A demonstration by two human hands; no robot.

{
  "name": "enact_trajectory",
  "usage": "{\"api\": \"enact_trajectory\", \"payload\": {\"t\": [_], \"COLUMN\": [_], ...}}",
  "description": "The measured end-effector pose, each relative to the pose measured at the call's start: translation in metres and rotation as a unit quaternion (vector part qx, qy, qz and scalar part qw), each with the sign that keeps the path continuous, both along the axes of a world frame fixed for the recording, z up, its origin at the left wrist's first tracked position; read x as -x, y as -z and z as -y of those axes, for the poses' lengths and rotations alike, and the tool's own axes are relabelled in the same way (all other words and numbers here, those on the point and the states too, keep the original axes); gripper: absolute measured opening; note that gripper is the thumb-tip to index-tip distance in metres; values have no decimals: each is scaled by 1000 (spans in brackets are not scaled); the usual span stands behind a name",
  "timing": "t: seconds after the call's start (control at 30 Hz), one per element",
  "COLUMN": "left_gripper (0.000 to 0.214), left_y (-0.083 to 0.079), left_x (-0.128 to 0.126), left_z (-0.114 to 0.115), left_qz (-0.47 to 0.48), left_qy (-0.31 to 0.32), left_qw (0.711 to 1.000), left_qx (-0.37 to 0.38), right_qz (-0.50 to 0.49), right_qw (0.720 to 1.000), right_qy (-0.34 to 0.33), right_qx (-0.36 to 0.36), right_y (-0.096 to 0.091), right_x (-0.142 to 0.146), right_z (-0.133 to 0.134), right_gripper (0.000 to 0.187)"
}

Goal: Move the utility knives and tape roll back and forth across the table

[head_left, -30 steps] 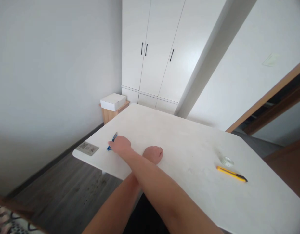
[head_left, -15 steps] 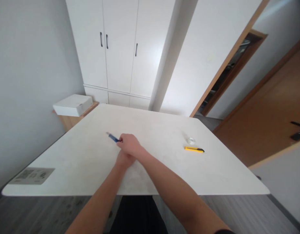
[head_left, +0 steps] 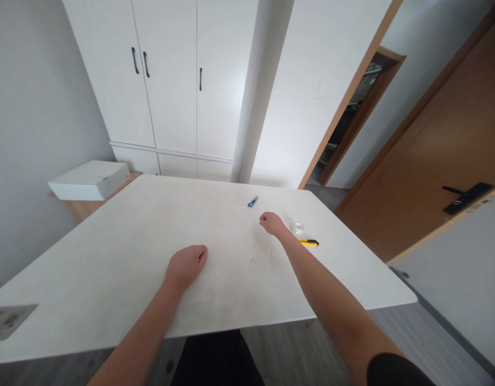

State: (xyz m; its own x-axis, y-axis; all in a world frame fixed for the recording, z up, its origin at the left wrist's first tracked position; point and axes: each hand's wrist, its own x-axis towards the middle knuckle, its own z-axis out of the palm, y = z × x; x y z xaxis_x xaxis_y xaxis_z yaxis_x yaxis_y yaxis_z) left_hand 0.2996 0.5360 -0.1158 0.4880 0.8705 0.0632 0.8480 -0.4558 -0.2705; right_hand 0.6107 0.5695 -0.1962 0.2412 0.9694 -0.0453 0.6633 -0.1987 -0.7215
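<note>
My left hand (head_left: 186, 265) rests on the white table (head_left: 142, 225) left of centre, its fingers curled into a loose fist with nothing showing in them. To the right, my right hand (head_left: 273, 222) is over the table, also with curled fingers and nothing visible in them. Just beyond it lies a blue utility knife (head_left: 253, 201), apart from the fingers. A yellow utility knife (head_left: 309, 243) with a black end lies beside my right forearm, which covers part of it. Behind that knife sits a small clear roll of tape (head_left: 298, 228).
A printed label (head_left: 9, 320) is on the table's front left corner. On a wooden stand at the back left is a white box (head_left: 90, 179). White cabinets (head_left: 170, 96) stand behind the table, and a brown door (head_left: 428, 145) is at the right.
My right hand has moved right and away from my left, letting go of the blue utility knife, which now lies at the back of the table. My view has turned somewhat right.
</note>
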Motion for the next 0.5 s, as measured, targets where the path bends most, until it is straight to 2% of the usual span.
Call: {"api": "enact_trajectory", "payload": {"t": [0.13, 0.27, 0.43, 0.5], "left_gripper": [42, 42, 41, 41], "left_y": [4, 6, 8, 9], "left_x": [3, 4, 4, 4], "left_z": [-3, -6, -9, -9], "left_qz": [8, 21, 28, 32], "left_qy": [-2, -8, -22, -24], "left_qw": [1000, 1000, 999, 999], "left_qx": [5, 13, 23, 25], "right_qz": [4, -2, -7, 1], "right_qw": [999, 997, 990, 989], "right_qy": [36, 65, 104, 108], "right_qx": [8, 40, 98, 105], "right_y": [10, 19, 21, 20], "right_x": [-17, -26, -21, -19], "right_z": [-64, -118, -163, -174], "right_gripper": [44, 41, 56, 56]}}
